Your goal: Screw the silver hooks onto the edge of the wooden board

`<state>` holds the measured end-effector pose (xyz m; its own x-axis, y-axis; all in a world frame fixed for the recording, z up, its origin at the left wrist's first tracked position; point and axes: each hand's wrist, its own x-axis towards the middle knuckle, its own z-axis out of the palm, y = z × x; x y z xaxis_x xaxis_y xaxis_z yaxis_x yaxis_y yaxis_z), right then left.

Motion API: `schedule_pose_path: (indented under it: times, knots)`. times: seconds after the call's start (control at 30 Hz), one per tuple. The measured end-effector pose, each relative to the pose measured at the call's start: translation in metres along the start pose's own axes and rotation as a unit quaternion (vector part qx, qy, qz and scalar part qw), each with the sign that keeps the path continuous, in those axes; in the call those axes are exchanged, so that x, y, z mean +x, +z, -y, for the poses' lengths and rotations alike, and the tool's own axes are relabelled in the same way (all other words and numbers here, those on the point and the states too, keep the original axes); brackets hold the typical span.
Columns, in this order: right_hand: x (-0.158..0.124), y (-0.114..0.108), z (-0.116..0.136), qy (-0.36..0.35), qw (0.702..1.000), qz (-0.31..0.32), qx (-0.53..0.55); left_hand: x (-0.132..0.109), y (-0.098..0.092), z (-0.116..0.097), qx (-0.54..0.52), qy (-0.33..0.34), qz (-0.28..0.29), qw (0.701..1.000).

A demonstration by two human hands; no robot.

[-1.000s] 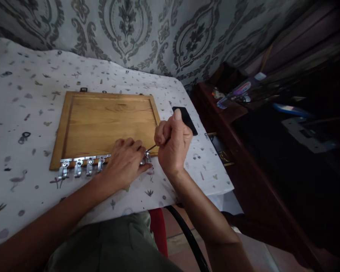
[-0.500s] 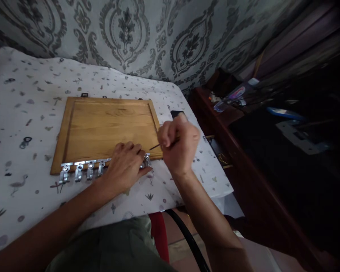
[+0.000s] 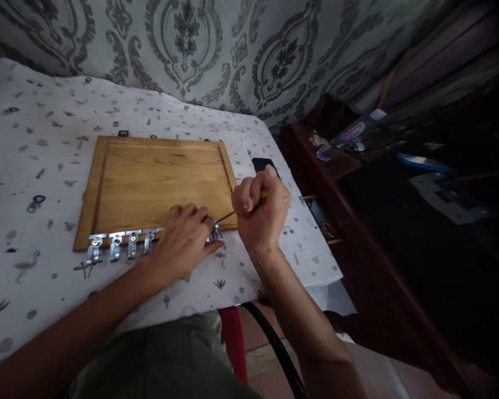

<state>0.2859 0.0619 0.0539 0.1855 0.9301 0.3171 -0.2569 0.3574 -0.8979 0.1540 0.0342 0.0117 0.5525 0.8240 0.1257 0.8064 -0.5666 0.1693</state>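
A wooden panel (image 3: 162, 183) with a raised frame lies flat on the table. Along its near edge sits a row of several shiny metal hooks (image 3: 115, 246). My left hand (image 3: 185, 238) rests over that edge, its fingers on the wood. Its thumb and forefinger close about the rightmost metal hook (image 3: 218, 231), partly covering it. My right hand (image 3: 263, 213) is wrapped in a fist round a screwdriver (image 3: 225, 217); a bit of yellow handle shows. The thin shaft slants down left, with its tip at the top of the rightmost hook.
A white patterned cloth (image 3: 33, 160) covers the table. Beyond my right hand lies a dark phone-like object (image 3: 263, 164). To the right, a dark red desk (image 3: 357, 249) carries a clear bottle (image 3: 351, 133) and a metal plate (image 3: 444, 199). A patterned wall (image 3: 233, 55) stands behind.
The screwdriver's tip has come down onto the rightmost hook from just above it. My left hand stays in place on the panel. The view has shifted slightly.
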Motion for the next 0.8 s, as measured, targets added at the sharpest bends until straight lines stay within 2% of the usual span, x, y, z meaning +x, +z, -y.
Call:
schedule_pose_path:
  times: [0.13,0.33,0.6,0.8]
  knots:
    - [0.001,0.000,-0.002,0.008,1.000,0.004,0.025,0.000,-0.001,0.000,-0.001,0.002,0.007,1.000]
    - [0.003,-0.002,-0.004,0.035,0.998,0.051,0.027,0.000,-0.002,-0.001,0.000,-0.001,0.007,1.000]
    - [0.009,-0.009,-0.008,0.052,0.977,0.203,0.026,0.001,-0.001,0.000,-0.001,-0.004,0.018,1.000]
    - [0.018,-0.019,-0.011,0.057,0.947,0.314,0.048,0.001,0.000,0.000,-0.012,-0.009,0.025,1.000]
